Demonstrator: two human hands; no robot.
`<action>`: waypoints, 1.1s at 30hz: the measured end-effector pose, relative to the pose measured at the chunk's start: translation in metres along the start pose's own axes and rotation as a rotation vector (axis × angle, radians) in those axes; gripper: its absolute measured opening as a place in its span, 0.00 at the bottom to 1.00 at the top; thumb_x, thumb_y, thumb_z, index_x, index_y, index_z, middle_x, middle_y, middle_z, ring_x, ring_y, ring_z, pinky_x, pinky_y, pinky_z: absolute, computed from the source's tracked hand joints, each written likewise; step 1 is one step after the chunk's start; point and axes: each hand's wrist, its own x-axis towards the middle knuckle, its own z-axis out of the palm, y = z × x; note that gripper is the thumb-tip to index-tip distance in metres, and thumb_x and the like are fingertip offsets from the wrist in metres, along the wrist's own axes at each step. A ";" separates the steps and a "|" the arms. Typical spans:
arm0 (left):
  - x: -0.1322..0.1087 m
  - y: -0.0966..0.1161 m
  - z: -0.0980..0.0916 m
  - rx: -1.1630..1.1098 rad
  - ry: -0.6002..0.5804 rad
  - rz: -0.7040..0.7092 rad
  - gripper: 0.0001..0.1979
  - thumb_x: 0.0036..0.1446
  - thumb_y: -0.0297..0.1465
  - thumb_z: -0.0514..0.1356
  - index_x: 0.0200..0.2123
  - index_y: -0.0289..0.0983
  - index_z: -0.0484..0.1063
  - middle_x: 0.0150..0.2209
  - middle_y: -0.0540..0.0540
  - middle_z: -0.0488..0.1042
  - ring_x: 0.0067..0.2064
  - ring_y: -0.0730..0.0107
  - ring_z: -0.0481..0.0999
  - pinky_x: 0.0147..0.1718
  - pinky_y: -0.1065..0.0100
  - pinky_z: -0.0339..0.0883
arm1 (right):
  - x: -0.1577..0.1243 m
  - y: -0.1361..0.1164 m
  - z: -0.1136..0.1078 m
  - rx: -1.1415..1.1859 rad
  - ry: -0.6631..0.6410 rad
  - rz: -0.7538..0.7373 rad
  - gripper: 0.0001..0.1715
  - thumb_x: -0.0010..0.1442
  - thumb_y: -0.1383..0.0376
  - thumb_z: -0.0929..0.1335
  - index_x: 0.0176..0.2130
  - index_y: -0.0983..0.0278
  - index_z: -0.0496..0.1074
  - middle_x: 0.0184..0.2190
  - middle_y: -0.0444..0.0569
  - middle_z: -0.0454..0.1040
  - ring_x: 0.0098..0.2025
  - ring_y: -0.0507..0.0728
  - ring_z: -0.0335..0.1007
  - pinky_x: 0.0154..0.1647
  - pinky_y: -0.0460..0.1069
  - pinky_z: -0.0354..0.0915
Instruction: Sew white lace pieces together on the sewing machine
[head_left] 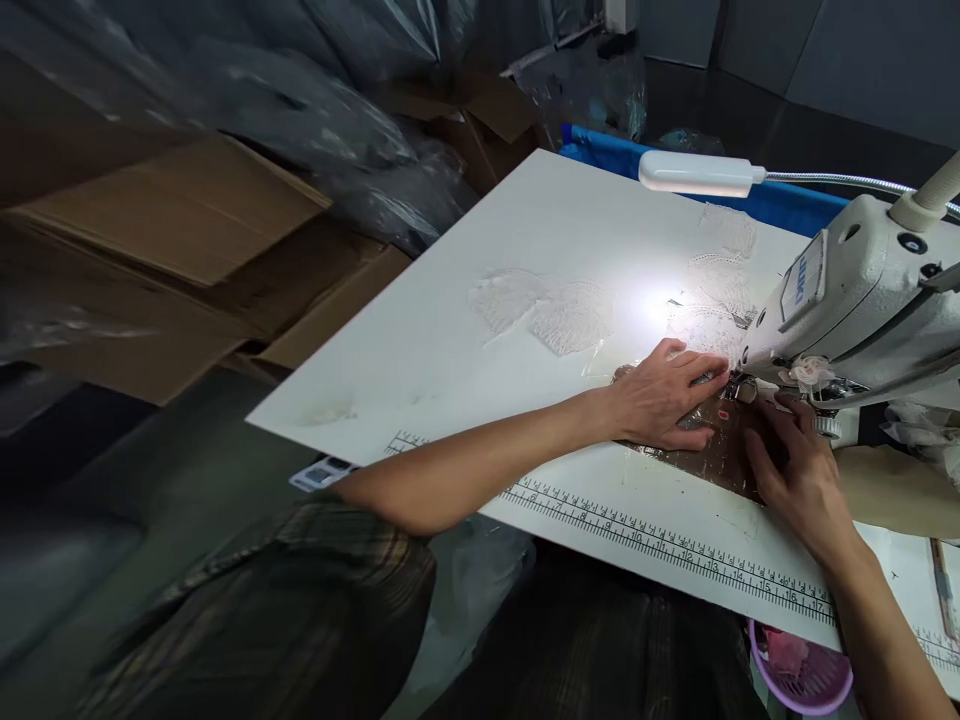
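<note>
White lace pieces (571, 316) lie on the white sewing table, and more lace (720, 280) lies behind the needle area of the sewing machine (862, 290). My left hand (671, 395) rests flat with spread fingers left of the presser foot (741, 387), its fingertips close to the foot. Under it is a brown plate (712, 455) set in the table. My right hand (799, 465) lies just right of the foot, fingers apart and bent on the plate; some fingertips are hidden under the machine head. Any fabric under the fingers is too small to make out.
A lit lamp (701, 173) on a flexible neck hangs over the table. A printed ruler (660, 540) runs along the front edge. Cardboard boxes (172, 210) and plastic sheeting stand at the left. A purple basket (806, 680) is below the table, and blue cloth (787, 205) behind it.
</note>
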 end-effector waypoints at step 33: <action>-0.030 -0.064 -0.093 -0.072 -0.132 -1.043 0.11 0.63 0.34 0.58 0.39 0.31 0.75 0.53 0.33 0.72 0.51 0.55 0.74 0.49 0.61 0.65 | 0.013 0.050 0.025 -0.153 0.103 -0.353 0.35 0.66 0.45 0.57 0.53 0.67 0.75 0.47 0.61 0.72 0.48 0.67 0.71 0.52 0.62 0.70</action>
